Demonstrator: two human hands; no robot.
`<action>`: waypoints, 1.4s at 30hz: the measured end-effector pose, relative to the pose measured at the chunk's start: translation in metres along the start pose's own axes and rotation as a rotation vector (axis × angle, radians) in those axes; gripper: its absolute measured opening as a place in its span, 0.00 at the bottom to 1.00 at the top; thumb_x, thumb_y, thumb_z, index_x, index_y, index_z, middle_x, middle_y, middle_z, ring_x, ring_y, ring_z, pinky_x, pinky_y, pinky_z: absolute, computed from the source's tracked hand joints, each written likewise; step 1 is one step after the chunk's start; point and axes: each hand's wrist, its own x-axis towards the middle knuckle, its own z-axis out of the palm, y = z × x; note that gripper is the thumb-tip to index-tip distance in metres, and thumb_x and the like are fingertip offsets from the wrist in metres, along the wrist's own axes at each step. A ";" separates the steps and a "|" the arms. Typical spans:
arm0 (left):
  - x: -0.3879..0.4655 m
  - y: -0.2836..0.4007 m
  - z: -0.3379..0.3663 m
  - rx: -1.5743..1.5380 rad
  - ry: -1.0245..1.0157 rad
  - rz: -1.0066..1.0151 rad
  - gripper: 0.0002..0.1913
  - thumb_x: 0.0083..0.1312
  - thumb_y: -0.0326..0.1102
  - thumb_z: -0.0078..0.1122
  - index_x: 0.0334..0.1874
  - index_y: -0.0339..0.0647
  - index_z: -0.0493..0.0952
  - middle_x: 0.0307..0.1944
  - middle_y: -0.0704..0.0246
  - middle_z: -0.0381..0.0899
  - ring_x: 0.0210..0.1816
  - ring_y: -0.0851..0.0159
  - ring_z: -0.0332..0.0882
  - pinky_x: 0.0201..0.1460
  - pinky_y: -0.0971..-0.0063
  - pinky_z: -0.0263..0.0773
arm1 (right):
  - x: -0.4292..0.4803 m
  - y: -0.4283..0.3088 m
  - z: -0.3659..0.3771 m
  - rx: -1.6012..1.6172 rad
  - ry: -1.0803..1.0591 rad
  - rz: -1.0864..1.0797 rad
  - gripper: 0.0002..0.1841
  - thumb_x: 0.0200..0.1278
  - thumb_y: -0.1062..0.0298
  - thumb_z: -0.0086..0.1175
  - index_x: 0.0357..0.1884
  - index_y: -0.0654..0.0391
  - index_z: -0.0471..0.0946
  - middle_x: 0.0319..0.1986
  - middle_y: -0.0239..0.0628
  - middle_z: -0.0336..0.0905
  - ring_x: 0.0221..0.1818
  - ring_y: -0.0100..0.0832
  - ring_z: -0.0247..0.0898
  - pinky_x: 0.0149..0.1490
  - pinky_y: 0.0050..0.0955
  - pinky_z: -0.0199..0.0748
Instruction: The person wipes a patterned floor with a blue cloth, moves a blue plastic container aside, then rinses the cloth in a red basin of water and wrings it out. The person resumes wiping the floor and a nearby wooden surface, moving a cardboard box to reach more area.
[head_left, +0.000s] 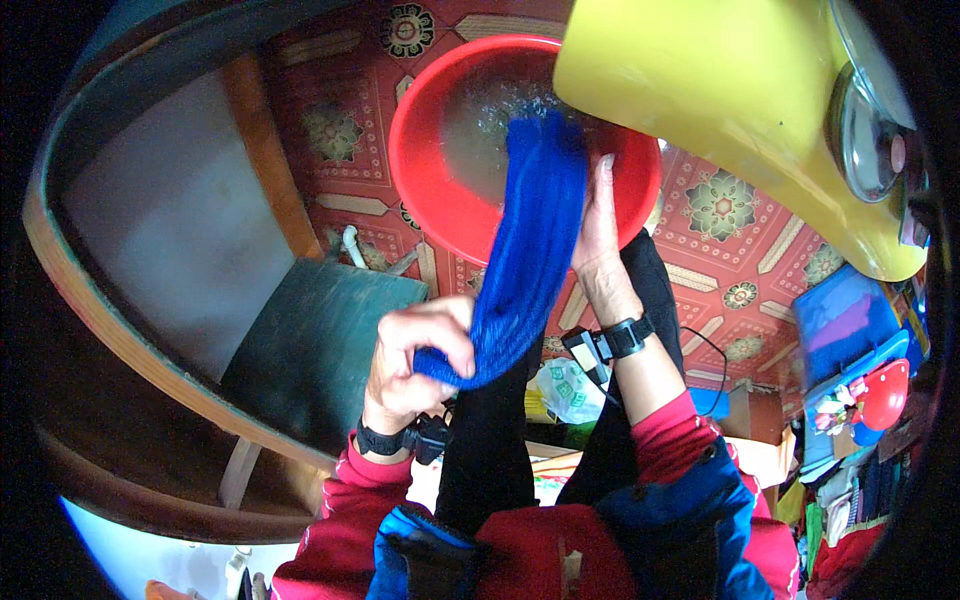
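A long strip of blue cloth (532, 225) stretches from low at centre-left up into a red plastic basin (431, 217) of murky water. Its lower end is gripped by my left hand (424, 352), fingers curled around the fabric. Along the cloth's right side, inside the basin's near right rim, is my right hand (598, 217); its thumb points up and its other fingers are hidden behind the cloth, so its hold cannot be told. The cloth's far end lies at the water surface. Each wrist wears a black strap with a small device.
A yellow surface (720, 97) with a glass lid (870, 142) juts in over the basin's upper right. Wooden furniture with a dark green panel (322, 322) stands at left. A plastic bag (570, 390) lies beyond my legs on the patterned red floor (720, 206). Blue and red items crowd the right.
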 end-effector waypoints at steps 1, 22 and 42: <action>-0.005 0.004 -0.001 -0.061 -0.036 0.025 0.12 0.39 0.38 0.62 0.22 0.36 0.77 0.22 0.68 0.70 0.25 0.66 0.65 0.30 0.73 0.57 | -0.002 -0.001 0.003 0.025 0.001 0.003 0.41 0.65 0.29 0.44 0.72 0.45 0.56 0.64 0.45 0.66 0.64 0.41 0.65 0.64 0.47 0.68; 0.091 -0.099 0.017 0.843 0.271 0.270 0.10 0.58 0.30 0.67 0.30 0.34 0.73 0.28 0.58 0.73 0.30 0.54 0.76 0.32 0.65 0.70 | 0.001 0.009 0.009 -0.119 0.033 -0.089 0.27 0.66 0.35 0.50 0.45 0.52 0.74 0.40 0.35 0.78 0.42 0.28 0.75 0.48 0.32 0.77; 0.126 -0.112 -0.058 1.128 0.655 0.074 0.14 0.67 0.39 0.58 0.27 0.36 0.76 0.21 0.53 0.76 0.23 0.49 0.74 0.29 0.59 0.71 | -0.020 -0.001 0.008 -0.556 0.044 -0.255 0.13 0.70 0.56 0.50 0.35 0.54 0.76 0.35 0.27 0.75 0.40 0.21 0.66 0.52 0.24 0.64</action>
